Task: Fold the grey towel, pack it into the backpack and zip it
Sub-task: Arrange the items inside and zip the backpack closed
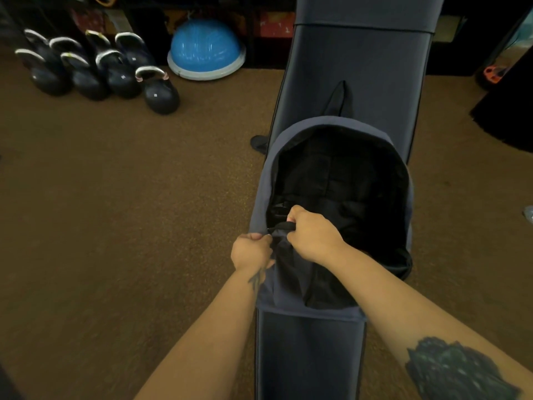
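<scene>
Lying along the dark bench [357, 70], the backpack [337, 215] has its long axis running near to far, with its top toward the far end and its mouth gaping open on a black interior. Both hands work at the near-left part of the opening. The left hand [251, 251] is pinched shut on the grey rim fabric at the left edge, holding it taut. The right hand [313, 235] sits just to its right, its grip curled closed around a black strap-like pull [284, 226] at the rim; whether this is the zip pull or a loop cannot be told. The two hands are almost touching.

No grey towel can be made out: the inside is too dark to tell whether it is already packed. If the zipping is the step in hand, the track arcs from this near-left spot up the left side, round the far top and down the right, so the right hand, which has the pull, would travel away and far while the left anchors the fabric. Kettlebells [98, 70] and a blue dome [205, 49] sit on the floor, far left.
</scene>
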